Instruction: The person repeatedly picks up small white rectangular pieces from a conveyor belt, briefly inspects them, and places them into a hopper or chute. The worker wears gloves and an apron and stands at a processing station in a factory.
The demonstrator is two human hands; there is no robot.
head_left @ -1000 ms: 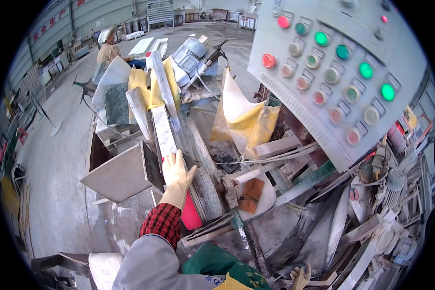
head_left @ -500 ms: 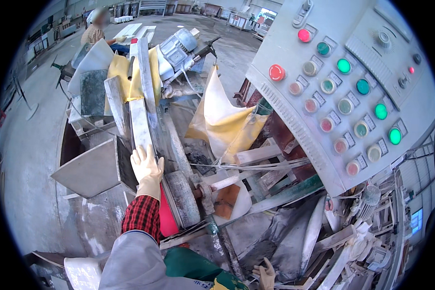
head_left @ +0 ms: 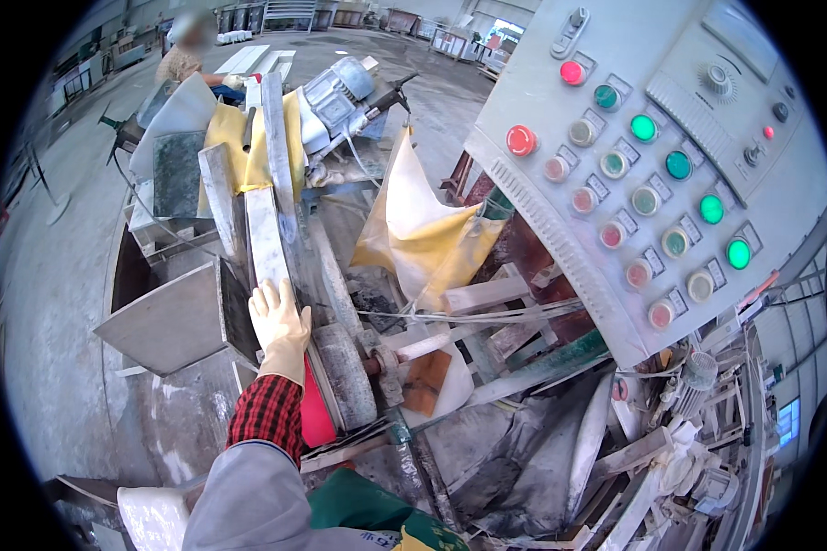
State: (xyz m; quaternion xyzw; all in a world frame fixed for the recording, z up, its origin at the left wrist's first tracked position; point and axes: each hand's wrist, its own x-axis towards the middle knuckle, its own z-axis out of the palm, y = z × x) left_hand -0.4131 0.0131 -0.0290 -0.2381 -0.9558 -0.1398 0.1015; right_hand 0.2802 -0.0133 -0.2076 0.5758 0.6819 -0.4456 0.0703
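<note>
My left hand (head_left: 280, 332), in a cream rubber glove below a red and black checked cuff, lies flat with its fingers extended on the near end of a long white-grey stone strip (head_left: 266, 241). The strip runs away from me along a narrow belt, a red stretch (head_left: 316, 404) of which shows beside my wrist. At its far end the strip passes under yellow flaps (head_left: 257, 161). A roller (head_left: 342, 375) sits just right of the hand. My right hand is out of the picture.
At the upper right stands a grey control panel (head_left: 606, 220) with lit green and red buttons. A blue-grey motor (head_left: 338, 96) tops the machine. Left of the belt is a slanted metal plate (head_left: 170, 317). A yellow-white sheet (head_left: 423, 220) hangs mid-right. Another person (head_left: 186, 64) works beyond.
My right hand, earlier low in the picture with its fingers apart, has left the view. My left hand stays on the strip, almost unmoved. The other person's arm has shifted slightly.
</note>
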